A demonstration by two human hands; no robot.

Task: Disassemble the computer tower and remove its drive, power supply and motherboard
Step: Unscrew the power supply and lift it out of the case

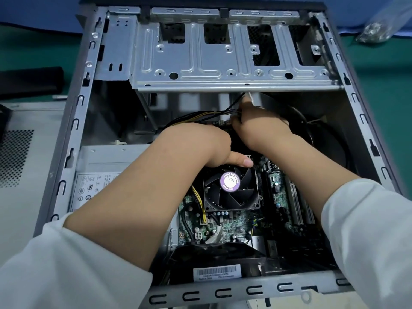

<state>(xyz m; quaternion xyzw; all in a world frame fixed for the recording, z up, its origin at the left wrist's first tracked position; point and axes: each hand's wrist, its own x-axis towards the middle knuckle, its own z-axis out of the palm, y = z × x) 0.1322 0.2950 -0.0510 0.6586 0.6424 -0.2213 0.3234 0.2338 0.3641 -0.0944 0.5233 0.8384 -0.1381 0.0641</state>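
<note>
The computer tower lies on its side with the side panel off, and it fills most of the view. Both hands are inside it. The left hand is near the centre, with its thumb stretched out and resting on the top edge of the black cooler fan. Its other fingers are hidden behind the hand, so I cannot tell if they hold something. The right hand is at about 1 o'clock from the left hand. Its fingers are curled around a bundle of black and yellow cables close to the far edge of the motherboard, just under the metal drive cage.

The motherboard is green and lies on the floor of the case, from the centre toward 5 o'clock. The power supply, a grey box with a label, sits at 9 o'clock of the fan. The drive cage spans the case at 12 o'clock. A clear plastic bag lies outside the case at 2 o'clock.
</note>
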